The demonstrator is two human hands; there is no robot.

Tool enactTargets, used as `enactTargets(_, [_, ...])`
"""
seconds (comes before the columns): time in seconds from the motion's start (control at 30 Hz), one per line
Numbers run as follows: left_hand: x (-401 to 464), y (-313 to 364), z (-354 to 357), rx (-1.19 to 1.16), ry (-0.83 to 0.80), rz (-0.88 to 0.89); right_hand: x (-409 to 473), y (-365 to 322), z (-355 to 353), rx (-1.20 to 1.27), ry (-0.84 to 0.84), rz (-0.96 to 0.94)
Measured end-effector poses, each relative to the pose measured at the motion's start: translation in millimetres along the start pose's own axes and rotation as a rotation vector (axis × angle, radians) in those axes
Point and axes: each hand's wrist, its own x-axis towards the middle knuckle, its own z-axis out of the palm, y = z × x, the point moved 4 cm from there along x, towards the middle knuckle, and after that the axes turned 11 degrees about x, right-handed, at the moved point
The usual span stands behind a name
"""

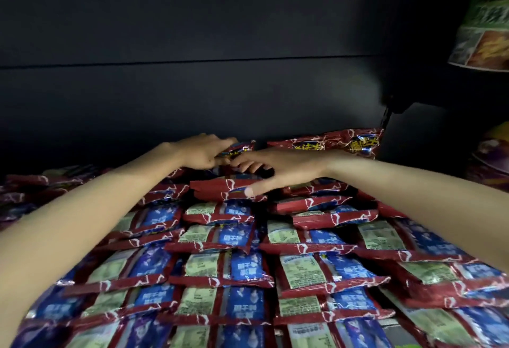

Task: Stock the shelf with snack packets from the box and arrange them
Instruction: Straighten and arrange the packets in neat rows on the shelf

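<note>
Nearest the viewer, rows of shiny red, blue & pale-green foil snack packets [242,267] lie face down, overlapping like shingles, filling the shelf from front edge to back, approx. four columns wide. Both bare forearms reach over them toward the rear. The right hand [278,171] comes in from the right w/ fingers spread wide & relaxed, thumb lying flat on a red packet [220,189] that sits on top of the stack, fingertips curling a little toward the other hand. The left hand [202,153], just beyond & touching distance from it, has fingers curled round the edge of a small red-and-blue packet [239,149] at the back of the pile. Right of that, two red packets w/ yellow lettering [344,142] stand upright against the dark back panel [192,85]. Far right, a green-and-orange printed paper noodle bowl [482,28] sits upside down up high; below it a purple bowl lid [493,152], blurred, in shadow.
</note>
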Motion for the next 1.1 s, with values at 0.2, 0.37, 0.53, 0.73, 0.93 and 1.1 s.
enactTargets(0.2, [-7.8, -1.7, 0.9, 0.168, 0.111, -0.003, 21.7, -4.4, 36.5, -0.680, 0.052, -0.037])
enactTargets(0.37, [-9.0, -1.1, -0.8, 0.161, 0.132, 0.022, 31.2, -1.5, 42.3, -0.646, 0.058, 0.058])
enactTargets(0.53, [-2.4, 1.3, -0.5, 0.085, 0.119, 0.018, 28.2, -4.5, 44.6, -0.442, 0.046, 0.067])
enactTargets(0.73, [2.4, 15.7, -6.1, 0.023, 0.090, 0.078, 4.3, -8.9, 41.9, -0.335, 0.014, -0.001])
enactTargets(0.93, [25.7, 28.2, 12.4, 0.290, 0.061, 0.035, 6.5, -4.9, 43.5, -0.378, 0.012, -0.023])
enactTargets(1.1, [26.5, 14.7, -12.3, 0.157, 0.341, 0.023, -11.5, -3.0, 12.0, -0.108, -0.007, 0.035])
